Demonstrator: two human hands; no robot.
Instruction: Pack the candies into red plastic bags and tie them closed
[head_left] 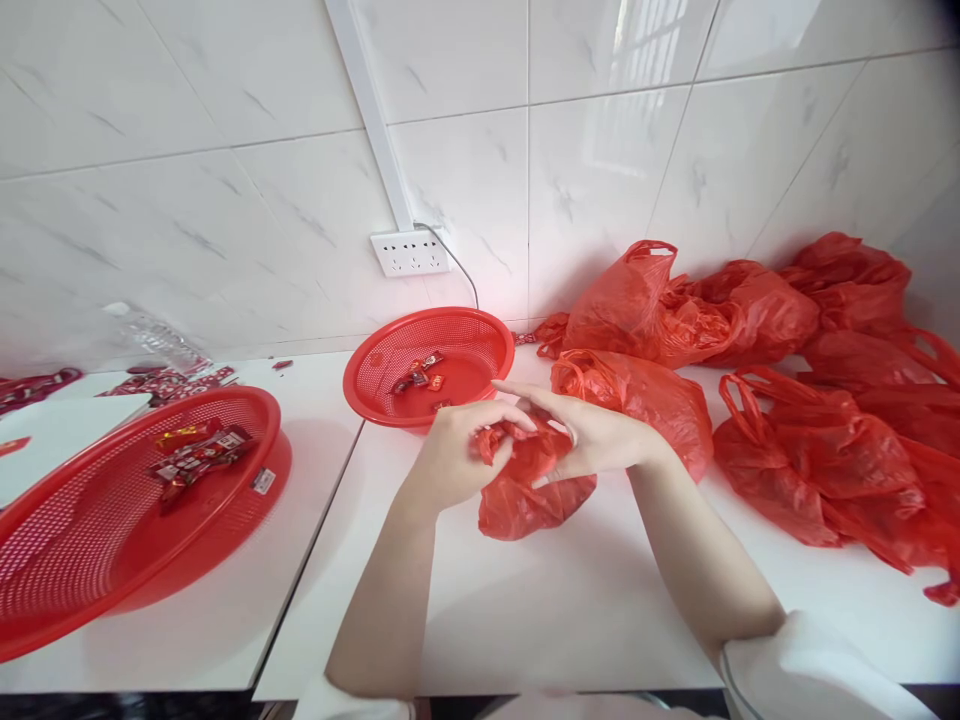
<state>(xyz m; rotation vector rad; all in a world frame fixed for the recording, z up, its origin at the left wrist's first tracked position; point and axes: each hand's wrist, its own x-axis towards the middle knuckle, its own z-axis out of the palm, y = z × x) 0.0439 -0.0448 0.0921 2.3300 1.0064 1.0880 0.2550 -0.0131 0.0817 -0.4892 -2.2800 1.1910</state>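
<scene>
Left hand (450, 455) grips small red bag (534, 508) by bunched top, presumably keeping it gathered; right hand (600, 437) curves open alongside.

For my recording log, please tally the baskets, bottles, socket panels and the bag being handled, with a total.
Red baskets: 2
Clear bottle: 1
Socket panel: 1
Handled red bag: 1
Total: 5
Other red bags overlap too much to count, so they are left out.
</scene>
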